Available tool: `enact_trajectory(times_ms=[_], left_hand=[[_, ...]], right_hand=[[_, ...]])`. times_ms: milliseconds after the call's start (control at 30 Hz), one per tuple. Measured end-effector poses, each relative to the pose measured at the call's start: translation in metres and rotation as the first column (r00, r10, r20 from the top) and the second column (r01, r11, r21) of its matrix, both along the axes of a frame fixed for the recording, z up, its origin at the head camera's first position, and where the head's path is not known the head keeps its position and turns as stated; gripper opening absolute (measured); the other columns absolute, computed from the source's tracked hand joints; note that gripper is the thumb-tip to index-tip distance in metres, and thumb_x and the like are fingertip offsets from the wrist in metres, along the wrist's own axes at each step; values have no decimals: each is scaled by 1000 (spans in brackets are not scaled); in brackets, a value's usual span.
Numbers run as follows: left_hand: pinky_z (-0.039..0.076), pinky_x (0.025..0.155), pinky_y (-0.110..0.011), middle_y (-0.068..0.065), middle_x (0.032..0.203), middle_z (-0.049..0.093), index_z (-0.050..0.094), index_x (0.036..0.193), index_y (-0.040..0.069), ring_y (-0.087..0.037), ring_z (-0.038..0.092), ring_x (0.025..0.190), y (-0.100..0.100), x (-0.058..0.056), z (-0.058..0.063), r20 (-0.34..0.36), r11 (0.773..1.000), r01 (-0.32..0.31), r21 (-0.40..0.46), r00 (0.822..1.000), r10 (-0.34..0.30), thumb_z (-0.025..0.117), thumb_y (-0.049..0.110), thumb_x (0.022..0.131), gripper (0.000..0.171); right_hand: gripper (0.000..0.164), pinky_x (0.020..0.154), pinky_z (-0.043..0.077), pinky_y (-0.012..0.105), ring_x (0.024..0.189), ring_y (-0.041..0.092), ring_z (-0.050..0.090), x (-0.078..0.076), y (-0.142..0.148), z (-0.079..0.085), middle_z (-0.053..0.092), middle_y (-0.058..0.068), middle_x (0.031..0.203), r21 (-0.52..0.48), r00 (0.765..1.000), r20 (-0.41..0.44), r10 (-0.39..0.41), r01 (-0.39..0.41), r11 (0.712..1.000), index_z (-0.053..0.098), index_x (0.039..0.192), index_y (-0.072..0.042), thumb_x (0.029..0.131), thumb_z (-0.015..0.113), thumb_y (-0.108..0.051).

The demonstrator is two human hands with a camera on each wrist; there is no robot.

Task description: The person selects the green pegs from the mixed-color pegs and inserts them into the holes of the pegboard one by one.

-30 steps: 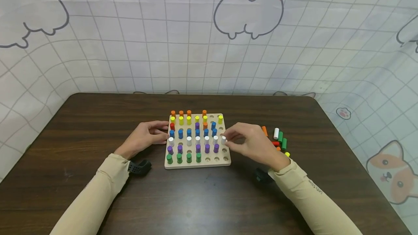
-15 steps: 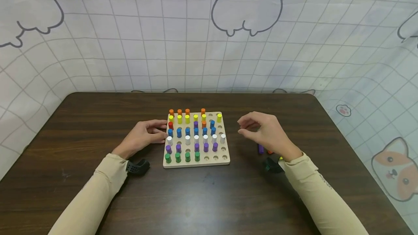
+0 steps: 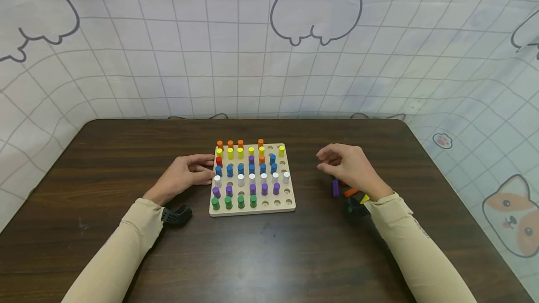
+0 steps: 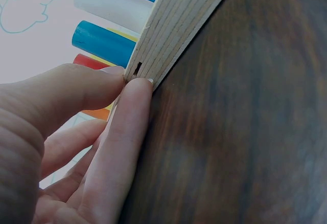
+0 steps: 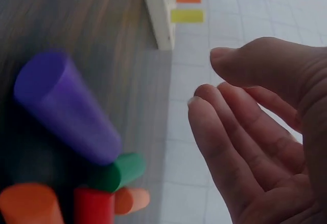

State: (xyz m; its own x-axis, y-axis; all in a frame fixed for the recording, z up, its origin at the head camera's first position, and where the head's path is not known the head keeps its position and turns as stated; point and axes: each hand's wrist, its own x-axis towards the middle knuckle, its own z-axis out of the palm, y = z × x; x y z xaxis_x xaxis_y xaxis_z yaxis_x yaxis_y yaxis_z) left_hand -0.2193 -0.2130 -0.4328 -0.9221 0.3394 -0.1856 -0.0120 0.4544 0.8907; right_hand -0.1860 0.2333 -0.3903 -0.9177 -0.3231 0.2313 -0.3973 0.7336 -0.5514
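Observation:
A pale wooden pegboard (image 3: 270, 209) lies on the table, with rows of orange, yellow, blue, white, purple and green pegs standing in its holes. Along the board's left edge rests my left hand (image 3: 182, 176); in the left wrist view its thumb and a finger touch the layered side of the board. My right hand (image 3: 351, 167) hovers to the right of the board, fingers loosely bent and thumb apart, with nothing between them. Beneath it lie loose pegs, among them a purple peg (image 3: 335, 188) and an orange peg (image 3: 351, 192), partly hidden by the hand and wrist.
Both hands work over a dark wood-grain table (image 3: 236, 256). Bare holes show on the board's right side and in the front row. A white grid-patterned cloth (image 3: 236, 69) with cartoon dogs hangs behind the table and at its sides.
My right hand has left the white peg at the right end of its row and moved right, over the loose pegs. The left hand stays at the board's edge.

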Motion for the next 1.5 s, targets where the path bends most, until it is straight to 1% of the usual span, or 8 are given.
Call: enact_trajectory(times_ms=[167, 333, 467, 567, 833, 1067, 1167, 1500], left_hand=[[64, 89, -27, -17, 150, 57, 50, 153, 10, -17, 69, 112, 1, 0, 1, 0, 1000, -5, 6, 1000, 5, 77, 24, 94, 66], [64, 89, -26, -17, 150, 57, 50, 153, 10, -16, 69, 111, 1, 0, 1, 5, 1000, -8, 6, 1000, 8, 77, 24, 94, 66], [64, 89, -27, -18, 151, 57, 49, 153, 9, -17, 69, 112, 1, 0, 0, 5, 1000, -5, -1, 1000, 5, 77, 24, 95, 66], [64, 90, -27, -17, 150, 57, 50, 153, 10, -18, 69, 113, 0, 0, 0, 4, 1000, -5, -5, 1000, 5, 77, 25, 94, 66], [64, 90, -26, -16, 149, 58, 50, 153, 12, -19, 68, 113, -1, 0, 0, 2, 1000, -7, -4, 1000, 7, 78, 26, 94, 67], [64, 89, -26, -16, 150, 58, 51, 152, 11, -14, 68, 111, 0, -1, -1, 7, 1000, 0, 20, 1000, 0, 78, 25, 94, 66], [64, 89, -26, -16, 150, 58, 51, 152, 11, -13, 69, 110, 0, -1, -1, 9, 1000, 0, 25, 1000, 0, 78, 25, 94, 66], [64, 89, -26, -16, 151, 57, 50, 153, 12, -15, 68, 112, 0, 0, -1, 4, 1000, 2, 18, 1000, -2, 78, 26, 94, 66]], right_hand=[[23, 81, 64, 31, 90, 18, 74, -5, 9, -4, 78, 6, 104, 5, 999, 43, -32, 31, 999, 75, 113, -8, 92, 79, -15], [22, 78, 61, 25, 92, 18, 74, -8, 19, -3, 78, 5, 104, 8, 990, 128, -63, 62, 998, 74, 115, -9, 93, 76, -15], [22, 77, 61, 26, 94, 18, 74, -8, 24, -2, 78, 6, 105, 29, 980, 189, -61, 57, 998, 74, 116, -8, 94, 74, -13], [22, 78, 62, 26, 95, 18, 74, -7, 27, -1, 77, 6, 106, 44, 976, 211, -55, 47, 998, 74, 116, -9, 94, 73, -13], [22, 79, 60, 28, 92, 18, 72, -7, 31, -1, 77, 6, 103, 62, 972, 225, -68, 55, 997, 74, 115, -9, 94, 73, -12], [22, 79, 61, 27, 92, 18, 71, -8, 33, -2, 77, 7, 102, 69, 977, 205, -52, 39, 997, 74, 114, -7, 92, 74, -9], [21, 80, 61, 27, 92, 18, 71, -8, 34, -2, 77, 6, 102, 73, 977, 204, -61, 47, 996, 74, 113, -7, 92, 74, -9], [21, 81, 61, 28, 92, 18, 70, -9, 34, -3, 76, 6, 102, 80, 979, 196, -64, 49, 996, 74, 113, -8, 92, 73, -9]])
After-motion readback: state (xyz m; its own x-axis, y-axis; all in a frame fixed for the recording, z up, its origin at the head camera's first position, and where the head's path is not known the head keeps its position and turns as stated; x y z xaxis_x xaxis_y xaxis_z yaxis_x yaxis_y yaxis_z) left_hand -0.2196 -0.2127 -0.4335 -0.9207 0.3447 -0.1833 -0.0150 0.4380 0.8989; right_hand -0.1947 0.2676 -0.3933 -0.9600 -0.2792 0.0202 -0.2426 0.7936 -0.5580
